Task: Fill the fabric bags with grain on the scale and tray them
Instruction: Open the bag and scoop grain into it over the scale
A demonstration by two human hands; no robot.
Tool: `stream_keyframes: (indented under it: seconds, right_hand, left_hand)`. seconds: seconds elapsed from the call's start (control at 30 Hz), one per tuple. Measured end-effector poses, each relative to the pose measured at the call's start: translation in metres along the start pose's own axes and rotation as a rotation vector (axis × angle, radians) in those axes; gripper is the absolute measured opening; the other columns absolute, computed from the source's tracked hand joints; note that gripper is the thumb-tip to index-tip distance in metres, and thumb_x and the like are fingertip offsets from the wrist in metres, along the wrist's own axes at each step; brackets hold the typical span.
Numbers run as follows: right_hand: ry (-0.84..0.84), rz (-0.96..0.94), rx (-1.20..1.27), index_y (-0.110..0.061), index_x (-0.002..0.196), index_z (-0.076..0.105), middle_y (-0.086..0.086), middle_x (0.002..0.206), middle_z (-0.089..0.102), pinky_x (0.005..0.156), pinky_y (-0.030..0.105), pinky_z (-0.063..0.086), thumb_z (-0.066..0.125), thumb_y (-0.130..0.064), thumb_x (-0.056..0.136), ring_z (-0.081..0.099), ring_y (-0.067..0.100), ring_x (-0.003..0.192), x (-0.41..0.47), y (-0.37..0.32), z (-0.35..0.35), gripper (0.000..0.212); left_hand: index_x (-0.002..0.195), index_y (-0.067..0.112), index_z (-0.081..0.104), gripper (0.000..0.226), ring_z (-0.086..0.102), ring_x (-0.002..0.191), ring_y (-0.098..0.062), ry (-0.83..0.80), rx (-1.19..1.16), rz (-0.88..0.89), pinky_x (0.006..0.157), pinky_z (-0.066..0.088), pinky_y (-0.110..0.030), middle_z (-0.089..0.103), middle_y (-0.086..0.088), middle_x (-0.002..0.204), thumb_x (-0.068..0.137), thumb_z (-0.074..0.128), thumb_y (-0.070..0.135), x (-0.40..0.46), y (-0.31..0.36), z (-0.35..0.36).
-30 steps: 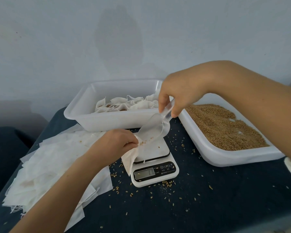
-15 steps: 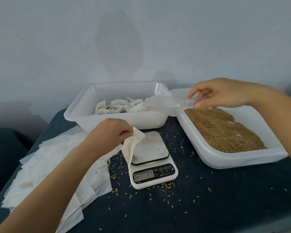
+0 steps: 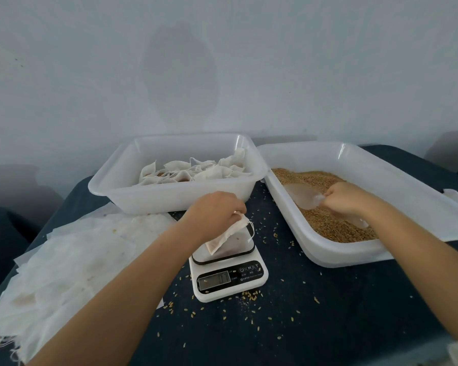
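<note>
While the left hand pinches the top corner of a small fabric bag at the centre of the frame, the bag hangs tilted with its lower end on the platform of the scale; the curled fingers hide the bag's mouth, so whether it is open cannot be told. Most of the scale's platform is covered by the bag and the wrist, and the digits on its display are too faint to read. At centre right the right hand is curled round the handle of a clear scoop, whose bowl lies against the grain in the right tray; the scoop is so transparent that it may or may not hold grain. That tray's far right edge runs under something white that is cut off at the frame border. Just left of it, touching or nearly so, the back tray holds a heap of filled bags, their number hard to count. At lower left a stack of flat empty bags spreads on the dark cloth, partly covered by the left forearm. Loose kernels lie scattered round the scale.
</note>
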State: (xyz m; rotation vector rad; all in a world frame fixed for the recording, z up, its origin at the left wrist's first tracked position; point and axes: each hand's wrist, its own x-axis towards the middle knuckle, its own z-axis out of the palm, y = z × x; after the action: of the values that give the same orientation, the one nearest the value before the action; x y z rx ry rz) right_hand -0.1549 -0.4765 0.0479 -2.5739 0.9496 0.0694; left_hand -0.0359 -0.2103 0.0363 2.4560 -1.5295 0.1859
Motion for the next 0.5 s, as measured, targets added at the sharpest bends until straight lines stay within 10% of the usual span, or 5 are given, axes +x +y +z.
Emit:
stream_keyframes:
  seconds: [0.5]
  right_hand:
    - [-0.048, 0.0, -0.26, -0.007, 0.079, 0.067, 0.006, 0.076, 0.068, 0.062, 0.028, 0.048, 0.052, -0.045, 0.091, 0.065, 0.02, 0.073, 0.002, -0.01, 0.018, 0.042]
  left_hand:
    - [0.122, 0.022, 0.059, 0.03, 0.055, 0.098, -0.014, 0.184, -0.128, -0.077, 0.083, 0.044, -0.031, 0.061, 0.004, 0.107, 0.092, 0.054, 0.021, -0.035, -0.009, 0.0]
